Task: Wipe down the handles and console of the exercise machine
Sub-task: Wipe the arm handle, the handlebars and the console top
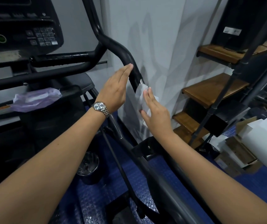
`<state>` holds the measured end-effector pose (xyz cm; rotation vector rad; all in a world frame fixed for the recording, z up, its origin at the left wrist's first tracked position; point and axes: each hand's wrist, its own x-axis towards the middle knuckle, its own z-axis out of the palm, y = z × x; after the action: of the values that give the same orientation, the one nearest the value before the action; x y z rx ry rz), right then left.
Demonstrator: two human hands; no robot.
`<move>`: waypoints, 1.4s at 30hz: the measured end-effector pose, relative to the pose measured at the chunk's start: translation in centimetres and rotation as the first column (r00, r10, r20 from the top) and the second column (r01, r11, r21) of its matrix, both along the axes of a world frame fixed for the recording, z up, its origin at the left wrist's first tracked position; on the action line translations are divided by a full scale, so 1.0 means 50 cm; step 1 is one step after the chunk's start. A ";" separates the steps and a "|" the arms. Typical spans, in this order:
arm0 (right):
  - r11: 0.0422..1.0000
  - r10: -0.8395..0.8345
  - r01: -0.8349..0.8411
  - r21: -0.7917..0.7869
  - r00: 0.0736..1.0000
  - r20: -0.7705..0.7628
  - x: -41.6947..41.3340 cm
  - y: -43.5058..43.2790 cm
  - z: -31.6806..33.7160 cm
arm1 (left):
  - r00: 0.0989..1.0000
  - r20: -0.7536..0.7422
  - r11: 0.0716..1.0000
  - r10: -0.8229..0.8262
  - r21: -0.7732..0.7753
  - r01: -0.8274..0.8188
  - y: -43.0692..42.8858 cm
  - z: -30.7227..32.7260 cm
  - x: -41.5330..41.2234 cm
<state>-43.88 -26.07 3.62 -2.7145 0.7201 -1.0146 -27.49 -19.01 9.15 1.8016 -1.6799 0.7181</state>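
The exercise machine's black right handle (126, 57) curves down through the middle of the view. My left hand (115, 89), a watch on its wrist, lies flat with straight fingers, the fingertips touching the handle's inner side. My right hand (155, 113) presses a white wipe (140, 94) against the handle's outer side with straight fingers. The black console (32, 29) with its keypad sits at the upper left.
A purple wipes packet (35, 99) lies on the machine's tray at the left. A metal cup (89, 167) stands on the blue studded floor below. Wooden stairs (210, 92) with a black railing rise at the right, cardboard boxes (249, 147) beside them. A white wall is behind the handle.
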 end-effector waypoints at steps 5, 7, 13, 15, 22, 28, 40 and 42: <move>0.999 -0.033 0.032 0.037 0.999 0.035 0.111 -0.023 0.122 | 0.999 -0.015 0.999 0.031 -0.018 -0.031 0.013 0.013 0.008; 0.998 -0.065 0.064 0.019 0.997 0.034 0.155 -0.034 0.173 | 0.999 -0.023 0.999 0.039 -0.025 -0.040 0.021 0.017 0.015; 0.996 -0.080 0.080 -0.036 0.997 -0.004 0.206 -0.045 0.234 | 0.997 -0.009 0.997 0.082 0.007 -0.082 0.020 0.012 0.036; 0.997 -0.041 0.040 -0.063 0.999 -0.014 0.187 -0.041 0.216 | 0.996 -0.002 0.995 0.094 0.026 -0.094 0.011 0.010 0.038; 0.996 -0.008 0.001 -0.094 0.998 -0.069 0.176 -0.049 0.226 | 0.990 -0.007 0.990 0.142 0.017 -0.142 -0.001 0.022 0.050; 0.988 -0.031 -0.008 -0.157 0.968 -0.247 0.290 -0.075 0.316 | 0.981 0.031 0.982 0.190 0.003 -0.190 0.022 0.046 0.064; 0.974 0.025 -0.074 -0.212 0.974 -0.226 0.234 -0.082 0.261 | 0.982 0.042 0.982 0.183 0.042 -0.185 -0.001 0.059 0.067; 0.980 0.032 -0.067 -0.188 0.982 -0.184 0.248 -0.086 0.278 | 0.984 0.017 0.982 0.178 0.057 -0.178 -0.005 0.057 0.079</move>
<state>-31.46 -30.39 17.51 -3.0066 0.6060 -0.8774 -23.56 -19.28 11.99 2.0109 -1.5754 0.7629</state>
